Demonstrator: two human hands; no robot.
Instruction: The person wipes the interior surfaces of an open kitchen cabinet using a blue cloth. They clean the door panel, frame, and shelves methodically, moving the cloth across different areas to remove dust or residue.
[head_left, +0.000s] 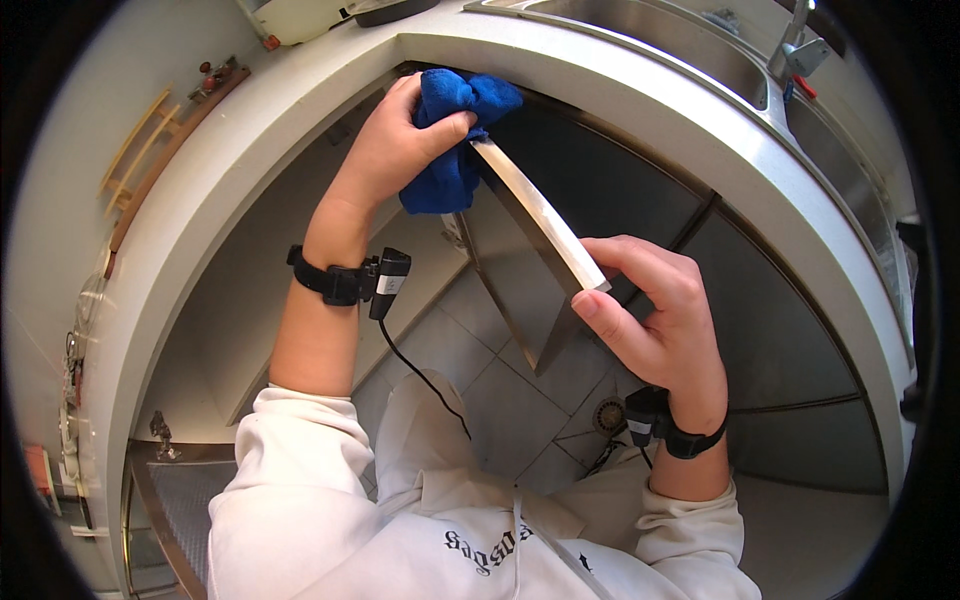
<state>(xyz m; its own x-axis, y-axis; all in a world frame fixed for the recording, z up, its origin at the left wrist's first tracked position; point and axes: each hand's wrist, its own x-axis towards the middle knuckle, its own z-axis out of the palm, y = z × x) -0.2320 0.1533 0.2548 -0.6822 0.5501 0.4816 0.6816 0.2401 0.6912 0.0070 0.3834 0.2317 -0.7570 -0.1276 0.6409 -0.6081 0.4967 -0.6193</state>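
My left hand (409, 135) grips a bunched blue cloth (450, 176) at the far end of a cabinet door's upper edge. The cabinet door (541, 216) stands swung out below the counter, with a bright metal-looking top edge and a flat panel reaching down towards the floor. My right hand (652, 307) holds the near end of that edge between thumb and fingers. Part of the far end of the door is hidden by the cloth.
A white countertop (289, 112) curves around above the cabinets. Dark closed cabinet doors (780, 322) stand at right, below a steel sink (660, 45) with a faucet (799, 56). An open cabinet (247, 292) is at left. Grey floor tiles (517, 420) hold a round drain (609, 415).
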